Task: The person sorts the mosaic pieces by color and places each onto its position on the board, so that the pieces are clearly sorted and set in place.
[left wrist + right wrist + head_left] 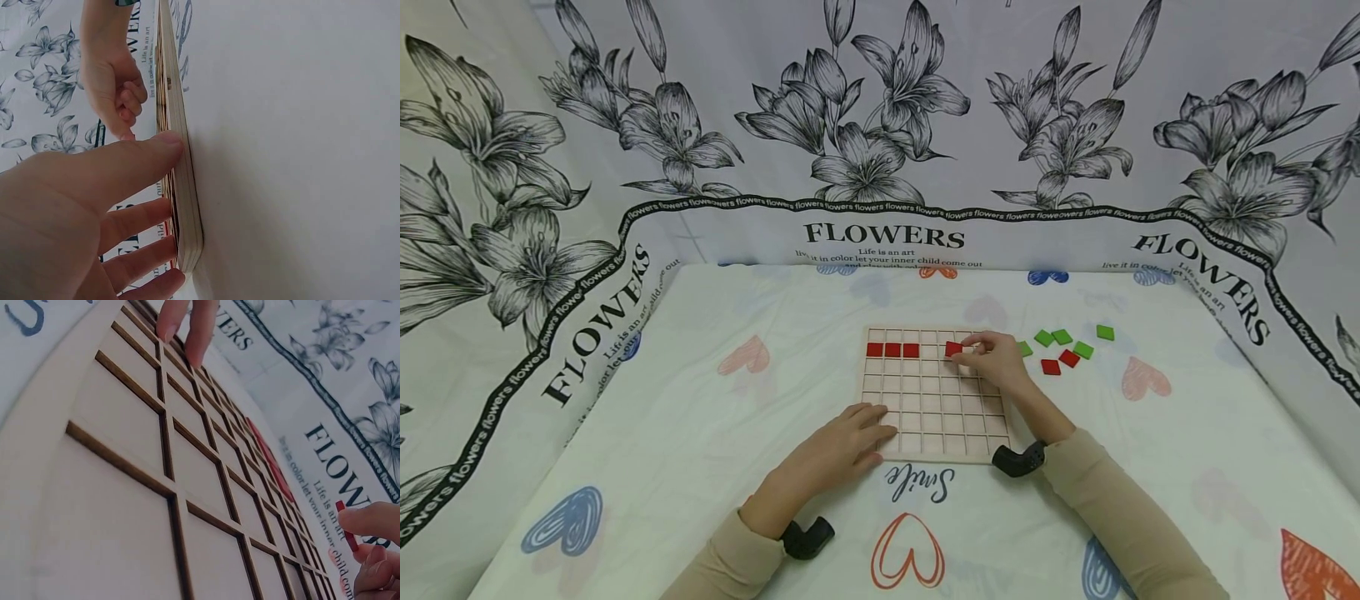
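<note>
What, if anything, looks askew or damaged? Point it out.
Nothing looks damaged. Green square tiles and two red square tiles lie scattered askew right of the pale wooden grid board, unlike its neat red row.

- Looks like a curtained-off nook to me, though honestly can't tell if it's in a home or some studio
- White curtains (977, 150) with black sketchy flowers at the back and both sides
- Big "FLOWERS" print (884, 236) under a black wordy border (880, 207)
- Cloth-covered counter (812, 375) with red and blue hearts (565, 521) plus swirly "Smile" lettering (921, 482)
</note>
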Available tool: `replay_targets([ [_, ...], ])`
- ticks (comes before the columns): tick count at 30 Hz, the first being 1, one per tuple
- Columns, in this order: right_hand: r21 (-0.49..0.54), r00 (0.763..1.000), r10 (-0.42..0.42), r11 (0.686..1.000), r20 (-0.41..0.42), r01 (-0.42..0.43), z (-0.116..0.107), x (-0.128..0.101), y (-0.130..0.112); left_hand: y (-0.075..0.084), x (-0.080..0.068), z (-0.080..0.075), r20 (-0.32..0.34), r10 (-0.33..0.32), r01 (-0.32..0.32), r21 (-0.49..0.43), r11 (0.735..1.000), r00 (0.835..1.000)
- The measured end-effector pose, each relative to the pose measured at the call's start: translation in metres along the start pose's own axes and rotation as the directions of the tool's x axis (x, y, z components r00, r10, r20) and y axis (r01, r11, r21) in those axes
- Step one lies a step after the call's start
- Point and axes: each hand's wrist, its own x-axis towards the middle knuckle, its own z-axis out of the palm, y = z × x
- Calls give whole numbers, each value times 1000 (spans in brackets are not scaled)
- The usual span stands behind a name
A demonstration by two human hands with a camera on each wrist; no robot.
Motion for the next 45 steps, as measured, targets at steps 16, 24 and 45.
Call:
replay_targets([
  [16, 37, 1000, 6, 999, 28, -7, 14, 5, -10, 0, 0, 0, 19, -21, 21, -20, 1000, 1000],
  [24, 50, 999, -34, 998, 37, 33, 18, 13, -6, 0, 0, -2, 22, -36, 37, -28, 999, 999],
  [45, 26, 1000, -20, 999, 19, 20, 30, 22, -6, 0, 0, -1, 15, -13, 13, -24, 1000, 1000],
])
